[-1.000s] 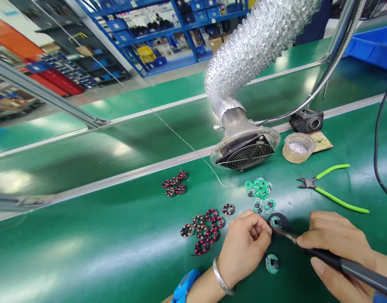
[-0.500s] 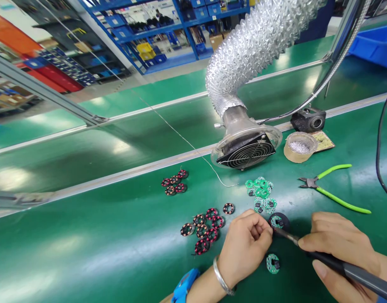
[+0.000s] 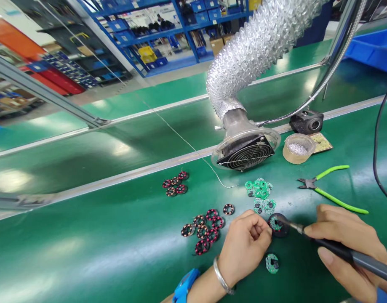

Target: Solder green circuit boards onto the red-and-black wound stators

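My right hand (image 3: 348,244) grips a soldering iron (image 3: 334,249), its metal tip over a small round green circuit board (image 3: 276,224). That board rests on a black round base (image 3: 283,231). My left hand (image 3: 248,237) is closed in a pinch at the base's left edge; whatever its fingertips hold is hidden. Just below lies another green board (image 3: 272,263) with a black part on it. Beyond my hands is a pile of green circuit boards (image 3: 261,189). Left of my left hand are several wound coil rings (image 3: 212,223), red and copper-coloured.
A fume extractor (image 3: 248,153) with a silver duct (image 3: 244,59) hangs over the bench's far side. Green-handled cutters (image 3: 326,185) lie at right, below a tub of metal shavings (image 3: 298,149) and a black iron holder (image 3: 307,122). More coils (image 3: 176,183) lie further left. A thin solder wire (image 3: 193,147) slants down.
The soldering iron has shifted slightly up and right, its tip now at the board's upper right edge. My left hand stays nearly still.
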Available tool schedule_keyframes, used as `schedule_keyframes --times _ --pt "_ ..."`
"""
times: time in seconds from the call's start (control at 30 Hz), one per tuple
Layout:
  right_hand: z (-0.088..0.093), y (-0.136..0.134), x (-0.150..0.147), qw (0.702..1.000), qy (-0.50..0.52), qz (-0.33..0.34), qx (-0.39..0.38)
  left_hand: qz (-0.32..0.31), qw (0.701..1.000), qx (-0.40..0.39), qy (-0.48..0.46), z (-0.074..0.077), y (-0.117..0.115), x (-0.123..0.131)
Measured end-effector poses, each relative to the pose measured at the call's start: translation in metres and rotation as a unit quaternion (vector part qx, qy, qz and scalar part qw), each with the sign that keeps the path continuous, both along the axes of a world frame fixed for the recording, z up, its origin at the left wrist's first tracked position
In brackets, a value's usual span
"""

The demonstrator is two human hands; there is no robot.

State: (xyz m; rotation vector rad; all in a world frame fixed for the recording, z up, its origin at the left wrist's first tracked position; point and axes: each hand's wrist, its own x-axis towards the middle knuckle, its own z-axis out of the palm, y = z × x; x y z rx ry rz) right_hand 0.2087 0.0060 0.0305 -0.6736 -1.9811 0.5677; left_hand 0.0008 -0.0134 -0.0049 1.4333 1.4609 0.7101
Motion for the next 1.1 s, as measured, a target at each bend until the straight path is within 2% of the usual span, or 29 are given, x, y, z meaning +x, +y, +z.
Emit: schedule_keyframes --times 0.07,0.1,0.13,0.17,0.23,0.3,0.37,0.47,0.57,0.63,0.73,0.87,1.1 --pt "-0.004 0.012 0.007 0.998 -0.012 -0.042 0.049 0.002 1.0 -0.002 -0.003 0.0 0.001 0.0" --pt "-0.007 0.021 0.012 0.992 -0.022 -0.087 0.084 0.002 1.0 -0.003 -0.004 0.0 0.001 0.001" --pt "-0.011 0.031 0.018 0.979 -0.031 -0.161 0.12 0.002 1.0 -0.004 -0.006 0.0 0.001 0.001" --pt "-0.014 0.041 0.024 0.961 -0.051 -0.241 0.128 0.003 1.0 -0.005 -0.008 0.0 0.001 0.001" --pt "-0.022 0.06 0.033 0.949 -0.075 -0.286 0.108 0.003 1.0 -0.005 -0.011 0.001 0.001 0.001" --pt "-0.026 0.07 0.037 0.948 -0.138 -0.279 0.063 0.004 1.0 -0.003 -0.012 0.0 0.001 0.001" --pt "-0.026 0.066 0.034 0.955 -0.141 -0.258 0.036 0.005 1.0 0.002 -0.014 0.0 0.0 0.001" --pt "-0.024 0.044 0.016 0.984 -0.111 -0.137 0.037 0.001 1.0 0.008 -0.025 -0.002 0.0 0.0" --pt "-0.026 0.021 -0.005 0.988 -0.155 -0.011 0.003 -0.002 0.999 0.017 -0.035 -0.005 -0.001 0.0" --pt "-0.029 0.014 -0.016 0.985 -0.169 0.038 -0.014 -0.003 0.999 0.027 -0.039 -0.006 -0.001 -0.001" --pt "-0.032 0.013 -0.023 0.986 -0.155 0.06 -0.027 -0.011 0.998 0.049 -0.039 -0.006 -0.003 -0.002" --pt "-0.032 0.016 -0.016 0.989 -0.126 0.057 -0.047 -0.015 0.996 0.079 -0.032 -0.005 -0.003 -0.002" --pt "-0.037 0.015 -0.003 0.989 -0.112 0.067 -0.074 -0.034 0.98 0.193 -0.015 -0.008 0.0 0.003"
